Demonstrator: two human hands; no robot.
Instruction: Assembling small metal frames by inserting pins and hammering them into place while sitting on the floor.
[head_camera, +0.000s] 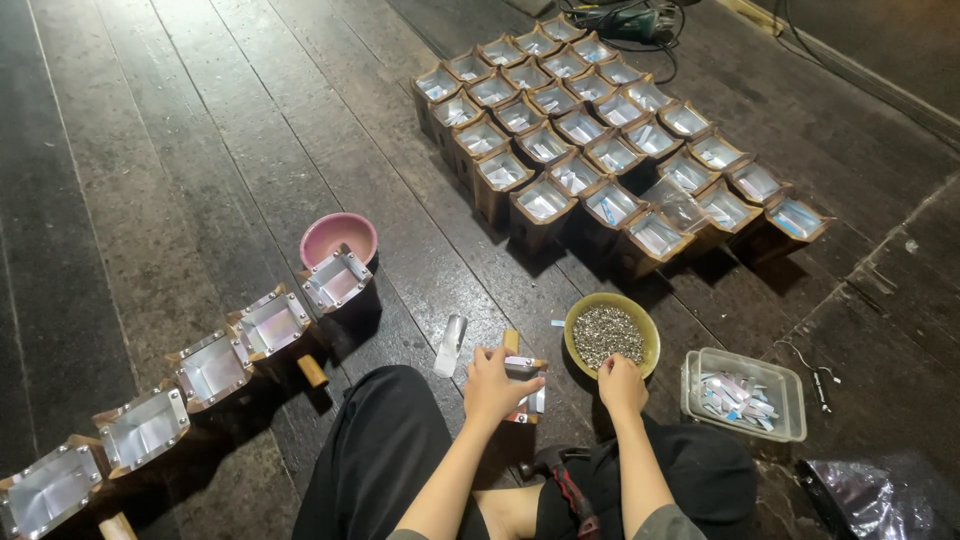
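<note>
Two hands busy: left hand grips box, right hand pinches in bowl.
Risk: bowl tips under fingers, small metal bits scatter between floorboards.

Metal-lined wooden box, tilted, beside yellow bowl of screws

Five metal-lined boxes in row at left; roughly thirty more clustered beyond. Two bowls: pink, yellow. One clear plastic tray. Two hands visible.
</note>
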